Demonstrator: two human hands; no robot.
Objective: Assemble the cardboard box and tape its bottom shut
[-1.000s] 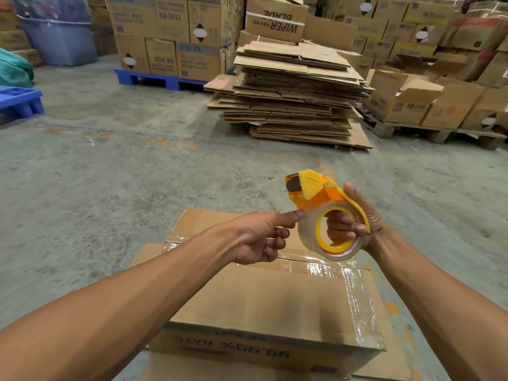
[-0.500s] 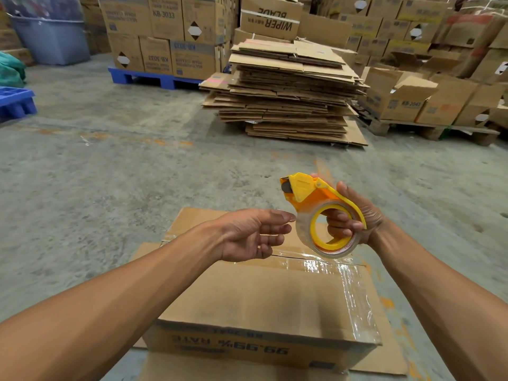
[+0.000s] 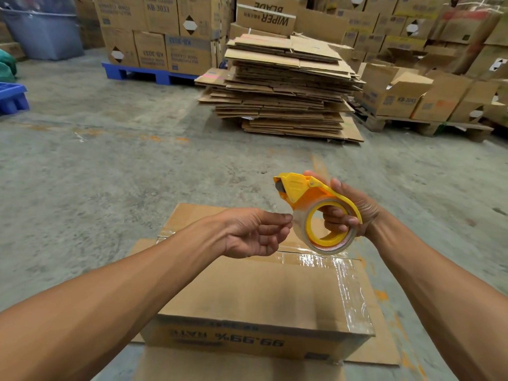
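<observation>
A brown cardboard box (image 3: 247, 292) stands on the floor right in front of me, printed side facing me with the print upside down. Shiny clear tape (image 3: 349, 287) runs along its top's far seam and down its right edge. My right hand (image 3: 354, 210) holds a yellow-orange tape dispenser (image 3: 299, 188) above the box's far edge, fingers through the roll's core. My left hand (image 3: 253, 232) is beside the roll, thumb and forefinger pinched together at the roll's left face. Whether clear tape is between them cannot be made out.
A flat cardboard sheet (image 3: 384, 339) lies under the box. Ahead is bare concrete floor, then a tall stack of flattened cartons (image 3: 280, 86). Stacked boxes on a blue pallet (image 3: 148, 74) stand far left, open boxes on a wooden pallet (image 3: 398, 97) far right, a grey bin (image 3: 44, 31) at top left.
My left hand went from pointing a finger at the roll, to spread open, to pinching at the roll's left face. The dispenser stayed nearly in place in my right hand.
</observation>
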